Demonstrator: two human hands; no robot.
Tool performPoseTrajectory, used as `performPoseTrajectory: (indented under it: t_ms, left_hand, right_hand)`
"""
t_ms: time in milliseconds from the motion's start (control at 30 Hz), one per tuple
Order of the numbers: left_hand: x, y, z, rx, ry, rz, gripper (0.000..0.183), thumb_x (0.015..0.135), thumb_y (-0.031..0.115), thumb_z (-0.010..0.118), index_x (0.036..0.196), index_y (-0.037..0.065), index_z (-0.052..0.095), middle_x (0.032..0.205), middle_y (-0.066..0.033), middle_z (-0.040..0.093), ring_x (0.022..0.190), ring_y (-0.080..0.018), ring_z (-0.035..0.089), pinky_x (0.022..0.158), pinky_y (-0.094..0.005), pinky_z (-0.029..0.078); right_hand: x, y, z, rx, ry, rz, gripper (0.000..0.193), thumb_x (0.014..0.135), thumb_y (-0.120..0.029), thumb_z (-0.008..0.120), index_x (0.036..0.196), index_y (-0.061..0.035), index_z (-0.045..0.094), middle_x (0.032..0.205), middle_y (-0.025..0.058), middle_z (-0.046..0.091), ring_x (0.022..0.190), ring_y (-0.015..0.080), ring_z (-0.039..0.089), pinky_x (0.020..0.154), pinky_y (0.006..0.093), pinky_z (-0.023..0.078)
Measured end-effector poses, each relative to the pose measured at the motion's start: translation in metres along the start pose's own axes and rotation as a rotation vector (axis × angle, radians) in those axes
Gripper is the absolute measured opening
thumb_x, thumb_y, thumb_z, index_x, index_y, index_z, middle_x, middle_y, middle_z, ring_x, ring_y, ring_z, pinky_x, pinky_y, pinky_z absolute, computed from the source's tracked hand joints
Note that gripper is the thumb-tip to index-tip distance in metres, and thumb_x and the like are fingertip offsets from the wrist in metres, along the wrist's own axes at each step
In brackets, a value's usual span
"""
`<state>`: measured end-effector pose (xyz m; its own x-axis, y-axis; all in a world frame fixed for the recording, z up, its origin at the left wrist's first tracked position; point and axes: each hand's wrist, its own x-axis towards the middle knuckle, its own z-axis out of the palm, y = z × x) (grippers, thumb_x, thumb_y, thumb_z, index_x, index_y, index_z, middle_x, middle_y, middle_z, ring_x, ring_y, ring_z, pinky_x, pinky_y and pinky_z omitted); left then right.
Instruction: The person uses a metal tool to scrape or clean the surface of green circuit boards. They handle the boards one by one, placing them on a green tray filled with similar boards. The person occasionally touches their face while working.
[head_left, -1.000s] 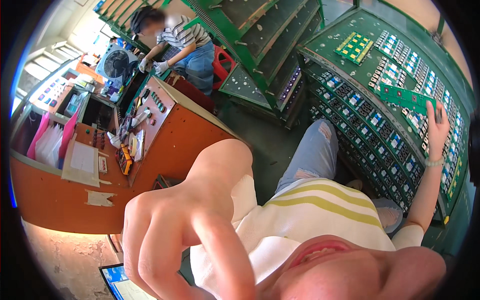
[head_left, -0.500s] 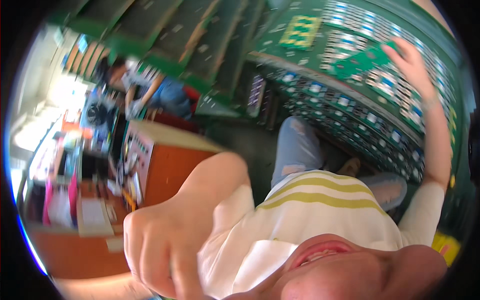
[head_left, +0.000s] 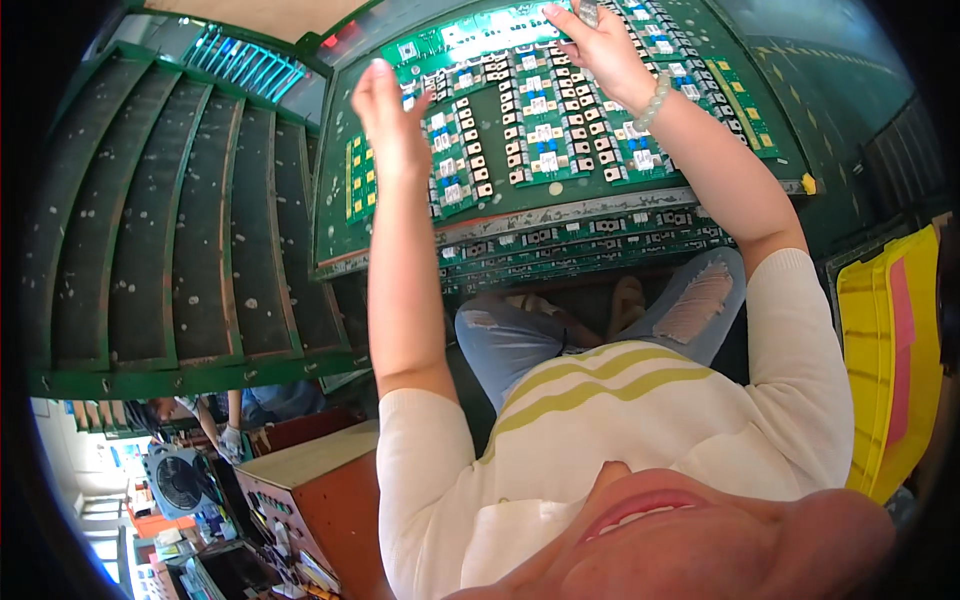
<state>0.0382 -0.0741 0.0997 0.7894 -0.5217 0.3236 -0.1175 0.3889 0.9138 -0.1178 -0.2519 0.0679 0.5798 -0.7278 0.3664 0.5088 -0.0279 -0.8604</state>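
Observation:
A long green circuit board [head_left: 470,36] lies across the top of several populated boards on the green tray. Its right end is pinched by my right hand [head_left: 612,62], with the fingertips on its edge. A small grey piece [head_left: 588,12] shows by the right fingers; I cannot tell what it is. At the board's left end, my left hand [head_left: 392,125] is raised with its fingers and thumb apart, close to the corner. Below both hands, rows of circuit boards with white and blue parts [head_left: 540,105] sit on the tray [head_left: 500,212].
Left stands a green rack with slanted dark shelves [head_left: 190,220]. More boards [head_left: 600,228] sit on a level below the tray. A yellow bin [head_left: 885,350] is at my right. Behind on the lower left are an orange cabinet [head_left: 350,520], a fan [head_left: 180,482] and another person [head_left: 225,430].
My view has swung left toward the rack and tray. My left hand, a loose fist near the camera before, has reached out open to the board. The right hand keeps the board, now laid across.

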Motion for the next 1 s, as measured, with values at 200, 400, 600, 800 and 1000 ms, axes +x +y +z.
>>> performPoseTrajectory:
  t_ms: [200, 400, 600, 800, 1000]
  left_hand:
    - [0.016, -0.044, 0.035, -0.337, -0.2, -0.055, 0.024, 0.098, 0.027, 0.05, 0.103, 0.004, 0.047, 0.081, -0.0125, 0.063, 0.055, -0.0232, 0.062, 0.038, -0.0292, 0.043]
    - [0.008, -0.061, 0.045, -0.178, -0.209, 0.049, 0.024, 0.099, 0.03, 0.047, 0.095, 0.006, 0.047, 0.073, -0.0093, 0.062, 0.048, -0.0189, 0.059, 0.035, -0.026, 0.038]
    - [0.003, -0.066, 0.037, -0.042, -0.168, 0.072, 0.026, 0.099, 0.034, 0.044, 0.094, 0.009, 0.047, 0.069, -0.0076, 0.062, 0.044, -0.0152, 0.055, 0.034, -0.0213, 0.034]
    - [-0.005, -0.058, 0.038, -0.08, -0.196, 0.065, 0.025, 0.099, 0.031, 0.045, 0.101, 0.007, 0.043, 0.07, -0.0082, 0.062, 0.045, -0.012, 0.054, 0.035, -0.0188, 0.033]
    - [-0.003, -0.058, 0.04, -0.11, -0.113, 0.104, 0.027, 0.099, 0.033, 0.047, 0.104, 0.007, 0.043, 0.07, -0.0088, 0.062, 0.044, -0.0134, 0.054, 0.035, -0.0196, 0.034]
  right_hand:
    - [0.0, -0.014, -0.012, -0.2, -0.016, 0.054, 0.024, 0.092, -0.033, 0.061, 0.091, -0.0098, 0.06, 0.07, -0.0075, 0.045, 0.061, 0.0007, 0.04, 0.052, 0.0191, 0.035]
    - [-0.008, -0.009, -0.042, -0.155, -0.061, 0.087, 0.024, 0.089, -0.031, 0.064, 0.102, -0.0104, 0.063, 0.068, -0.0092, 0.044, 0.055, 0.0006, 0.036, 0.048, 0.0177, 0.03]
    - [-0.022, -0.025, -0.026, -0.244, -0.198, -0.048, 0.031, 0.092, -0.023, 0.059, 0.118, -0.0063, 0.06, 0.097, 0.0001, 0.064, 0.083, 0.0003, 0.056, 0.052, 0.0126, 0.036]
    - [-0.022, -0.029, -0.024, -0.107, -0.033, 0.144, 0.014, 0.094, -0.02, 0.059, 0.087, -0.0072, 0.058, 0.068, -0.0064, 0.049, 0.055, 0.0021, 0.039, 0.047, 0.0194, 0.031]
    - [-0.026, -0.012, -0.035, -0.32, -0.095, 0.04, 0.025, 0.096, -0.032, 0.055, 0.097, -0.0077, 0.063, 0.064, -0.0078, 0.041, 0.053, 0.0003, 0.038, 0.046, 0.0167, 0.026]
